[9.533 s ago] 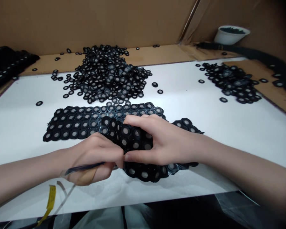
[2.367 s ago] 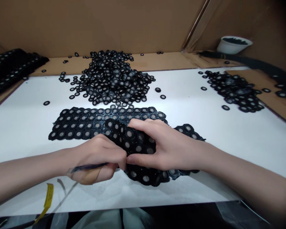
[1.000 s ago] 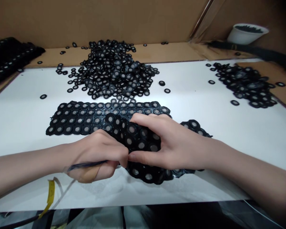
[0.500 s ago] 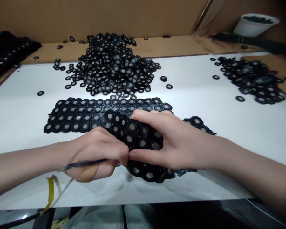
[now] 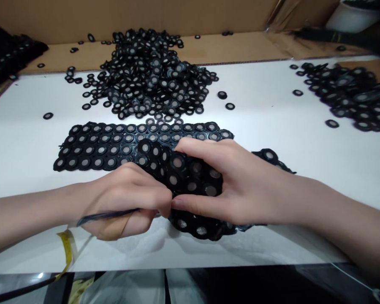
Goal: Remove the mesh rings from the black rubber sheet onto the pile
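Note:
My right hand point(image 5: 240, 181) is wrapped over a bent sheet of joined black rings with pale grey centres point(image 5: 193, 171), thumb below and fingers behind. My left hand point(image 5: 129, 202) is closed in a fist, its knuckles touching the sheet's left side beside my right thumb. A thin dark strip point(image 5: 107, 216) and a tan band point(image 5: 114, 228) run across the left fist; what its curled fingers hold is hidden. Behind both hands a flat sheet of the same rings point(image 5: 95, 145) lies on the white work surface point(image 5: 259, 114).
A large heap of loose black rings point(image 5: 152, 76) stands at the back, and a smaller pile point(image 5: 351, 93) lies at the right. Dark sheets point(image 5: 12, 55) are stacked at the far left. A white tub point(image 5: 351, 19) sits back right. Yellow tape point(image 5: 66, 249) hangs near the front edge.
The view has shifted slightly, so the background sits higher and more spread out. Both hands keep the same hold on the bent sheet, with hardly any movement of the fingers.

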Action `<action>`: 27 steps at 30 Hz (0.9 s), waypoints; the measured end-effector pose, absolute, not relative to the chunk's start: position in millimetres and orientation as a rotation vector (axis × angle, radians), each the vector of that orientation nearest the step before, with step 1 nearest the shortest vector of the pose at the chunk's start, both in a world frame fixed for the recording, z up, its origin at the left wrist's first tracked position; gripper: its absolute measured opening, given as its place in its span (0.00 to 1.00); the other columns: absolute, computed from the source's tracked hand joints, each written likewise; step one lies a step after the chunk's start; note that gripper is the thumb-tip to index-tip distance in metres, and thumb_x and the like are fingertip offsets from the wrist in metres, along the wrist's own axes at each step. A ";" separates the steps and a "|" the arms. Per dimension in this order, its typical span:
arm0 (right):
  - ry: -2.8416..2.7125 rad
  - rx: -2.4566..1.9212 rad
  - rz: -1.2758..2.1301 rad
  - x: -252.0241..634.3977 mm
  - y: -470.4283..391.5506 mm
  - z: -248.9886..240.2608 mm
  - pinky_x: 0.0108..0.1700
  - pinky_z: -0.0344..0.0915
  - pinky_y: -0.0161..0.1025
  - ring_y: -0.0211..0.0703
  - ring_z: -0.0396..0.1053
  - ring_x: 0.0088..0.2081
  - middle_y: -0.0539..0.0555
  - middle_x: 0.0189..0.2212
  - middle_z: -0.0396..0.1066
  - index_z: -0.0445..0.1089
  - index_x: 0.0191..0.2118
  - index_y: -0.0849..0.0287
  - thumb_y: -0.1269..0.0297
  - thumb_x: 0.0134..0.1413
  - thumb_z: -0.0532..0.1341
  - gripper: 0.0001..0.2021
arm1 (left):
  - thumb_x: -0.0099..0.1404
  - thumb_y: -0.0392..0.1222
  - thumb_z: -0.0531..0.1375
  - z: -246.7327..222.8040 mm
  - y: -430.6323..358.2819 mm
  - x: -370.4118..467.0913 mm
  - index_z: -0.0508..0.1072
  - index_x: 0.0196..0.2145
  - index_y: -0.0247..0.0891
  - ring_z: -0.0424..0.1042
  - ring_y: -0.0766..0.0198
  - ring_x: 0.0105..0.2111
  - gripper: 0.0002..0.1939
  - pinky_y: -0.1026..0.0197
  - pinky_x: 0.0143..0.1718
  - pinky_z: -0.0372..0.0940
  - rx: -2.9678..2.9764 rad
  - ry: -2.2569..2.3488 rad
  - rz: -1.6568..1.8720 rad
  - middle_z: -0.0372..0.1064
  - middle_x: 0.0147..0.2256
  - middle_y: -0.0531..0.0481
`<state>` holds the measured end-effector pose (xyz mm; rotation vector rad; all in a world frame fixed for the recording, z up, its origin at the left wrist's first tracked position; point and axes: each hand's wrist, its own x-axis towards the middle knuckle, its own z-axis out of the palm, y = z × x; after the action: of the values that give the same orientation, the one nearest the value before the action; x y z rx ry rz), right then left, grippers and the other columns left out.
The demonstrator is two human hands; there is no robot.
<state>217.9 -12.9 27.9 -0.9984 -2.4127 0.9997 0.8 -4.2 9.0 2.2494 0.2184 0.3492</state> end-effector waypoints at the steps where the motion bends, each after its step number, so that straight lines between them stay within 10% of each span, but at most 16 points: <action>1: -2.412 -1.001 0.995 218.0 -12.9 27.8 0.20 0.50 0.32 0.32 0.57 0.20 0.43 0.19 0.60 0.59 0.33 0.58 0.60 0.49 0.63 0.12 | 0.60 0.31 0.49 8.6 -4.1 0.7 0.65 0.34 0.38 0.61 0.66 0.21 0.07 0.65 0.23 0.56 2.249 0.217 0.348 0.61 0.22 0.53; 27: -2.349 -0.981 1.120 218.6 -12.0 29.0 0.18 0.50 0.33 0.31 0.52 0.20 0.42 0.18 0.56 0.55 0.29 0.56 0.62 0.48 0.61 0.11 | 0.60 0.31 0.50 9.9 -2.8 1.5 0.64 0.35 0.38 0.61 0.66 0.21 0.07 0.63 0.23 0.56 2.226 0.211 0.331 0.61 0.22 0.52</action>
<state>218.6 -12.0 29.0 -0.9809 -2.3487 1.1204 1.5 -2.8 9.9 2.2258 0.2112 0.3310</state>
